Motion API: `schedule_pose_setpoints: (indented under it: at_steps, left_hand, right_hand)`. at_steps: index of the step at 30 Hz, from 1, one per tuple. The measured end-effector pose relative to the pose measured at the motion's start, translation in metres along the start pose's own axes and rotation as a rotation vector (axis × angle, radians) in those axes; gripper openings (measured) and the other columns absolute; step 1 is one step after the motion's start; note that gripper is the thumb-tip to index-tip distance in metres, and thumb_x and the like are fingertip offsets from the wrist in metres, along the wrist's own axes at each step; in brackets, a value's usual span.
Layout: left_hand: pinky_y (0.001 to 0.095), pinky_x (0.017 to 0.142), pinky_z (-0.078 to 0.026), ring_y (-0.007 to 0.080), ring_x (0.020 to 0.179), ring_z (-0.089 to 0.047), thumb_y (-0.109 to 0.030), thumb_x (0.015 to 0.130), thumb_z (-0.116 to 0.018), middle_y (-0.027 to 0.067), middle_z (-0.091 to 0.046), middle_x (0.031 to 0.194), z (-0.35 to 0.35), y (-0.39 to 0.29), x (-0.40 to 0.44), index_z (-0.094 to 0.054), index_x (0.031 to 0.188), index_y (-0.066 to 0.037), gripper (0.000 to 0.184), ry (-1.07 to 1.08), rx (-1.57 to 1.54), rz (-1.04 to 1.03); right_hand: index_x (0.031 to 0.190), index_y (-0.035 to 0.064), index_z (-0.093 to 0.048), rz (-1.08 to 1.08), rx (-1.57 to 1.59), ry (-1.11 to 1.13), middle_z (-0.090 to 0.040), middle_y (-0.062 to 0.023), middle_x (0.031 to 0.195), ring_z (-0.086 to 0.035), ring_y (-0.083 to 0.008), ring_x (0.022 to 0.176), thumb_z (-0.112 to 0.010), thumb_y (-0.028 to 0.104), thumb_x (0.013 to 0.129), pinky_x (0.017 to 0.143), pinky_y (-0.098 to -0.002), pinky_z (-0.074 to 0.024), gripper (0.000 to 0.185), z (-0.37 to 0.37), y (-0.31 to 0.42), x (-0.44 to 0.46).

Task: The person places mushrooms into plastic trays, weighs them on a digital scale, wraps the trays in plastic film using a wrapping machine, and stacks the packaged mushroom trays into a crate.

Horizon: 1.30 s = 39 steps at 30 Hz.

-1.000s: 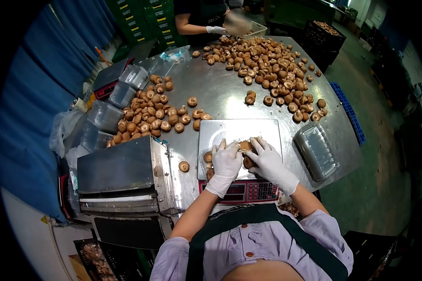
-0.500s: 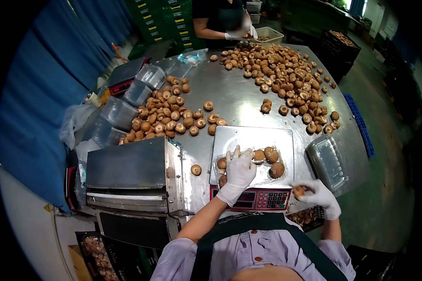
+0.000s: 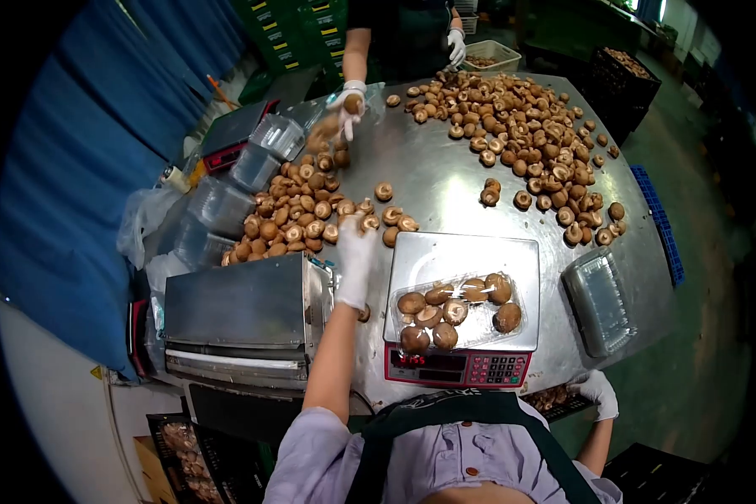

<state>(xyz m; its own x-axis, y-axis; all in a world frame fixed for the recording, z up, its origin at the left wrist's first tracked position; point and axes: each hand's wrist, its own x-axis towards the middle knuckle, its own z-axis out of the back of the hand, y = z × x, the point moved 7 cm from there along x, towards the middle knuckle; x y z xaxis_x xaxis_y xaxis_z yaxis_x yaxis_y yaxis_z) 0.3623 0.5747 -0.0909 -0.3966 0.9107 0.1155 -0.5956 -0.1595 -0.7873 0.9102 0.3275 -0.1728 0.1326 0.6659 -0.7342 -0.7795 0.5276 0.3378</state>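
My gloved left hand [image 3: 357,260] reaches over the near edge of the left mushroom pile [image 3: 290,210], its fingertips at a mushroom; whether they grip it is unclear. My gloved right hand [image 3: 595,391] is low at the right, over a black crate of mushrooms [image 3: 554,398] below the table edge, its fingers partly hidden. On the steel plate of the scale [image 3: 466,252] lies a clear plastic tray [image 3: 487,336] holding several brown mushrooms, with neither hand on it. Red digits glow on the scale's display [image 3: 413,361].
Across the table [image 3: 445,202], a co-worker's gloved hand [image 3: 349,107] is over the left pile, mushrooms blurred beneath it. A larger mushroom heap [image 3: 538,126] is at the back right. Empty clear trays [image 3: 601,302] stand right of the scale; a metal machine [image 3: 235,302] is at the left.
My left hand has left the tray and moved up and left to the pile. My right hand, which held a mushroom, has gone down to the crate. The co-worker's hand has reached to the left pile.
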Motion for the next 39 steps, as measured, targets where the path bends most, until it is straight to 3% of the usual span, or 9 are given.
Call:
schedule_pose_setpoints:
  at_steps: [2, 5, 9, 16, 19, 24, 28, 31, 39]
  left_hand:
    - [0.0393, 0.096, -0.041, 0.0333, 0.116, -0.048, -0.018, 0.075, -0.06, 0.0184, -0.049, 0.128, -0.002, 0.032, 0.033, -0.053, 0.12, -0.006, 0.047, 0.091, 0.171, 0.257]
    - [0.0408, 0.093, -0.044, 0.0327, 0.118, -0.047, -0.017, 0.08, -0.056, 0.0162, -0.04, 0.136, -0.016, 0.067, 0.059, -0.045, 0.131, -0.012, 0.052, 0.022, 0.467, 0.248]
    - [0.0408, 0.089, -0.047, 0.0308, 0.113, -0.051, -0.018, 0.08, -0.061, 0.0137, -0.049, 0.126, -0.029, 0.086, 0.066, -0.047, 0.129, -0.015, 0.052, 0.132, 0.553, 0.246]
    - [0.0401, 0.077, -0.05, 0.0299, 0.093, -0.061, -0.023, 0.072, -0.072, 0.0106, -0.062, 0.104, 0.002, 0.057, 0.045, -0.057, 0.115, -0.016, 0.046, -0.087, 0.513, 0.187]
    - [0.0356, 0.077, -0.05, 0.0264, 0.087, -0.064, -0.022, 0.07, -0.074, 0.0121, -0.067, 0.096, 0.014, 0.028, 0.025, -0.061, 0.111, -0.01, 0.045, -0.159, 0.197, 0.14]
    - [0.0215, 0.062, -0.048, 0.0083, 0.073, -0.059, -0.007, 0.067, -0.076, 0.003, -0.065, 0.083, 0.002, -0.068, -0.069, -0.062, 0.111, -0.007, 0.046, 0.333, -0.579, 0.169]
    - [0.0186, 0.056, -0.044, 0.0044, 0.061, -0.048, -0.007, 0.066, -0.077, -0.0001, -0.061, 0.087, -0.008, -0.134, -0.156, -0.063, 0.111, -0.011, 0.048, 0.658, -0.392, -0.37]
    - [0.0234, 0.064, -0.047, 0.0134, 0.065, -0.056, -0.018, 0.069, -0.075, 0.006, -0.061, 0.089, -0.025, -0.135, -0.186, -0.062, 0.11, -0.01, 0.043, 0.763, -0.189, -0.427]
    - [0.0323, 0.064, -0.049, 0.023, 0.074, -0.061, -0.031, 0.071, -0.071, 0.0071, -0.062, 0.089, -0.051, -0.119, -0.198, -0.063, 0.106, -0.012, 0.041, 0.348, 0.328, -0.591]
  right_hand:
    - [0.086, -0.0019, -0.069, 0.034, 0.162, -0.131, -0.067, -0.0129, 0.069, -0.062, -0.0152, 0.065, -0.065, 0.013, 0.072, 0.063, -0.0283, -0.0492, 0.02, 0.024, 0.032, -0.015]
    - [0.097, -0.0045, -0.065, 0.137, 0.191, -0.222, -0.067, -0.0151, 0.074, -0.064, -0.0149, 0.07, -0.061, 0.012, 0.077, 0.066, -0.0276, -0.0493, 0.026, 0.043, 0.069, -0.031]
    - [0.103, -0.0052, -0.062, 0.366, 0.16, -0.297, -0.065, -0.0209, 0.087, -0.066, -0.026, 0.08, -0.058, 0.014, 0.079, 0.073, -0.0315, -0.0493, 0.03, 0.059, 0.125, -0.049]
    - [0.102, -0.0023, -0.062, 0.497, 0.047, -0.285, -0.063, -0.0213, 0.097, -0.059, -0.0373, 0.092, -0.058, 0.017, 0.079, 0.082, -0.038, -0.0467, 0.03, 0.055, 0.145, -0.048]
    - [0.103, -0.0012, -0.062, 0.529, 0.014, -0.29, -0.063, -0.0203, 0.099, -0.058, -0.0366, 0.095, -0.058, 0.019, 0.08, 0.083, -0.0387, -0.0459, 0.031, 0.054, 0.149, -0.051]
    - [0.104, 0.0012, -0.063, 0.611, -0.047, -0.317, -0.062, -0.019, 0.104, -0.058, -0.036, 0.095, -0.056, 0.022, 0.083, 0.084, -0.0389, -0.0459, 0.03, 0.056, 0.165, -0.068]
    - [0.105, 0.0001, -0.062, 0.613, -0.056, -0.308, -0.062, -0.0187, 0.103, -0.058, -0.0352, 0.095, -0.058, 0.021, 0.083, 0.084, -0.0376, -0.046, 0.03, 0.055, 0.171, -0.069]
    - [0.105, 0.0009, -0.062, 0.647, -0.051, -0.305, -0.063, -0.0179, 0.104, -0.058, -0.0352, 0.096, -0.058, 0.022, 0.083, 0.084, -0.0376, -0.0458, 0.03, 0.052, 0.172, -0.068]
    - [0.104, 0.0006, -0.063, 0.677, -0.04, -0.303, -0.062, -0.0184, 0.102, -0.059, -0.0365, 0.091, -0.056, 0.023, 0.084, 0.08, -0.0382, -0.0472, 0.03, 0.048, 0.175, -0.069]
